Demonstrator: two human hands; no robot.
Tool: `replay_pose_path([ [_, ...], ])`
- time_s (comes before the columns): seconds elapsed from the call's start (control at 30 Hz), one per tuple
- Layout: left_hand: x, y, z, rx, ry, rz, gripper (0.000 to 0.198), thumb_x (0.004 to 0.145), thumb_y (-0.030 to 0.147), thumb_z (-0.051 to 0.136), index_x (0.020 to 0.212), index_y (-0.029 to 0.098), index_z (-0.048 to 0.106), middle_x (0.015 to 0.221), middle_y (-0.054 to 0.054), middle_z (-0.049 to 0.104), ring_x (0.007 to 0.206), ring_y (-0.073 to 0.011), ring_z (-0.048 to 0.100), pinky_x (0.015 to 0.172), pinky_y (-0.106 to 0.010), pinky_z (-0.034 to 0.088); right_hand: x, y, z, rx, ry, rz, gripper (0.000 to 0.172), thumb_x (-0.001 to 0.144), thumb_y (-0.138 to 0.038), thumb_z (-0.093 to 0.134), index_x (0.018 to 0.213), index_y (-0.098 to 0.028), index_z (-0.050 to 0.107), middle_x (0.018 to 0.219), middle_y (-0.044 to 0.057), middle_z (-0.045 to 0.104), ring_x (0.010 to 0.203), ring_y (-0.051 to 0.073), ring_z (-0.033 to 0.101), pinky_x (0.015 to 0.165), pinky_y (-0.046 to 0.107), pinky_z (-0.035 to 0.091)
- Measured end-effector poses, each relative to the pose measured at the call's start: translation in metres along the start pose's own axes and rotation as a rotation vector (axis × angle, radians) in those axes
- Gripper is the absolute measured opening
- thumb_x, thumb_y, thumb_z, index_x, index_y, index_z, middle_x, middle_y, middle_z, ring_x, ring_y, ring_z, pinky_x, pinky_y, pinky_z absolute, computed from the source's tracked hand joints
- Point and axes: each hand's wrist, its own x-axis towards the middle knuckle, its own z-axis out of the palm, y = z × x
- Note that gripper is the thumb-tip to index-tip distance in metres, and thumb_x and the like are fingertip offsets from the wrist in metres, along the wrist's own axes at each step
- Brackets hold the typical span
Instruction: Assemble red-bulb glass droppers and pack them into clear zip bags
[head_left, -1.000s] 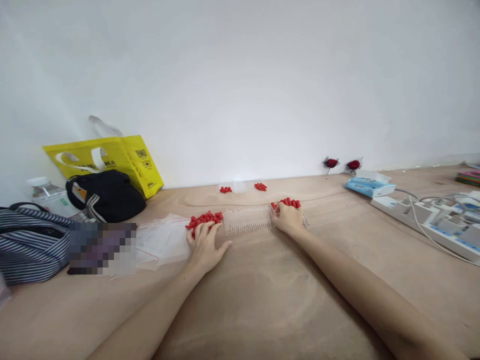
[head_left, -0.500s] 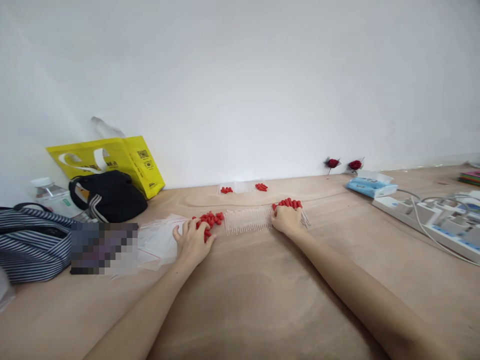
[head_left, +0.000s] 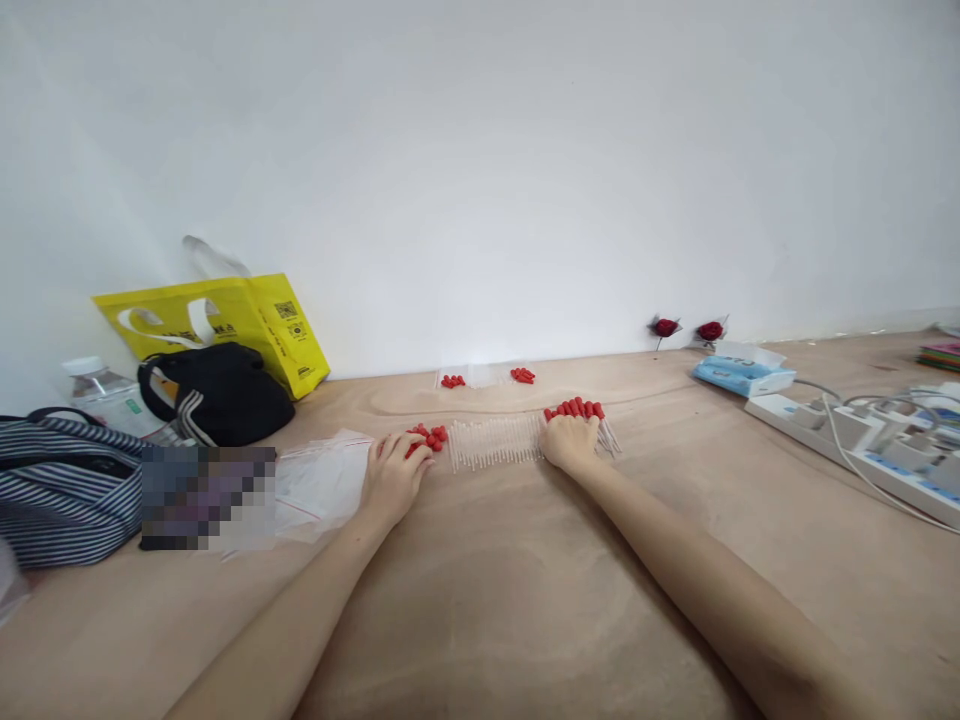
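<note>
A row of clear plastic tubes (head_left: pixel 495 440) lies side by side on the wooden table (head_left: pixel 510 600). My left hand (head_left: pixel 394 475) rests palm down over a small pile of red caps (head_left: pixel 429 436) at the row's left end, its fingers curled over the caps. At the right end, my right hand (head_left: pixel 571 440) presses on the tubes, fingers bent, just behind a line of tubes with red caps (head_left: pixel 574 407) fitted.
Clear zip bags (head_left: pixel 319 485) lie left of my left hand. Further left stand a yellow bag (head_left: pixel 225 315), a black bag (head_left: pixel 217 390), a striped bag (head_left: pixel 64 485) and a water bottle (head_left: pixel 101 390). Two small bags holding red caps (head_left: pixel 487 376) sit by the wall. Power strips (head_left: pixel 862 430) and a tissue pack (head_left: pixel 742 372) lie at the right.
My left hand slid left over the cap pile, then came back and closed its fingers over the caps, so fewer caps show. My right hand stayed on the tubes.
</note>
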Motion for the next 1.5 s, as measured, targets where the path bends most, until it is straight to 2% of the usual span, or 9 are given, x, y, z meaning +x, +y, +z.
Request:
replay_pose_path([
  [0.13,-0.002,0.020,0.001,-0.243,0.027,0.098,0.016,0.083,0.021,0.044,0.078,0.019,0.058,0.084,-0.005,0.062,0.086,-0.0213,0.053,0.078,-0.035,0.039,-0.020,0.007,-0.009,0.031,0.068,-0.174,0.026,0.082,-0.020,0.038,0.090,-0.008,0.059,0.093,0.017,0.060,0.092,0.026,0.051,0.076,0.036,0.028],
  [0.27,-0.009,0.051,0.005,-0.505,-0.132,0.142,0.013,0.083,0.020,0.045,0.077,0.017,0.056,0.075,-0.003,0.060,0.071,-0.0160,0.056,0.066,-0.027,0.044,-0.050,0.024,-0.013,0.191,0.089,-0.584,0.019,0.083,-0.025,0.042,0.077,-0.014,0.056,0.081,0.008,0.060,0.082,0.019,0.049,0.071,0.030,0.032],
  [0.37,-0.012,0.066,0.007,-0.609,-0.180,0.115,0.009,0.080,0.020,0.049,0.075,0.017,0.056,0.075,-0.002,0.060,0.072,-0.0151,0.056,0.067,-0.026,0.044,-0.066,0.037,-0.013,0.263,0.065,-0.699,0.017,0.082,-0.026,0.045,0.072,-0.016,0.055,0.073,0.005,0.057,0.074,0.017,0.047,0.066,0.029,0.033],
  [0.57,-0.013,0.066,0.002,-0.650,-0.212,0.030,0.013,0.075,0.023,0.056,0.086,0.017,0.060,0.086,-0.004,0.059,0.075,-0.0161,0.057,0.068,-0.028,0.046,-0.068,0.048,-0.011,0.413,0.024,-0.739,0.014,0.080,-0.028,0.052,0.074,-0.017,0.059,0.073,0.004,0.056,0.073,0.015,0.047,0.065,0.027,0.037],
  [0.7,-0.015,0.064,0.000,-0.645,-0.240,-0.002,0.014,0.075,0.023,0.057,0.085,0.018,0.065,0.088,-0.004,0.060,0.077,-0.0164,0.058,0.068,-0.027,0.046,-0.064,0.048,-0.007,0.468,0.015,-0.739,0.017,0.079,-0.030,0.053,0.087,-0.021,0.064,0.077,0.004,0.055,0.076,0.016,0.049,0.068,0.029,0.038],
  [0.83,-0.015,0.065,0.003,-0.645,-0.219,-0.008,0.014,0.078,0.020,0.052,0.079,0.018,0.066,0.083,-0.003,0.060,0.074,-0.0154,0.057,0.067,-0.027,0.046,-0.065,0.045,0.000,0.517,0.034,-0.720,0.017,0.080,-0.029,0.052,0.080,-0.023,0.068,0.075,0.004,0.054,0.074,0.015,0.049,0.068,0.030,0.038],
  [1.1,-0.018,0.065,0.006,-0.622,-0.171,-0.042,0.010,0.083,0.020,0.045,0.083,0.018,0.055,0.079,-0.001,0.061,0.076,-0.0166,0.055,0.070,-0.030,0.042,-0.070,0.042,0.001,0.546,0.111,-0.684,0.014,0.082,-0.023,0.046,0.077,-0.017,0.057,0.081,0.006,0.057,0.078,0.017,0.049,0.070,0.032,0.037],
  [1.3,-0.018,0.065,0.008,-0.636,-0.196,-0.022,0.015,0.085,0.022,0.044,0.092,0.021,0.057,0.085,-0.001,0.064,0.079,-0.0174,0.056,0.075,-0.033,0.040,-0.066,0.039,0.007,0.563,0.133,-0.615,0.016,0.085,-0.021,0.040,0.075,-0.017,0.053,0.072,0.002,0.060,0.067,0.014,0.052,0.075,0.035,0.033],
  [1.5,-0.016,0.069,0.004,-0.663,-0.216,-0.048,0.016,0.084,0.023,0.043,0.087,0.019,0.058,0.083,-0.001,0.063,0.080,-0.0175,0.056,0.076,-0.031,0.041,-0.066,0.027,0.012,0.596,0.215,-0.658,0.021,0.085,-0.021,0.040,0.100,-0.017,0.055,0.080,0.004,0.064,0.073,0.015,0.055,0.075,0.034,0.032],
])
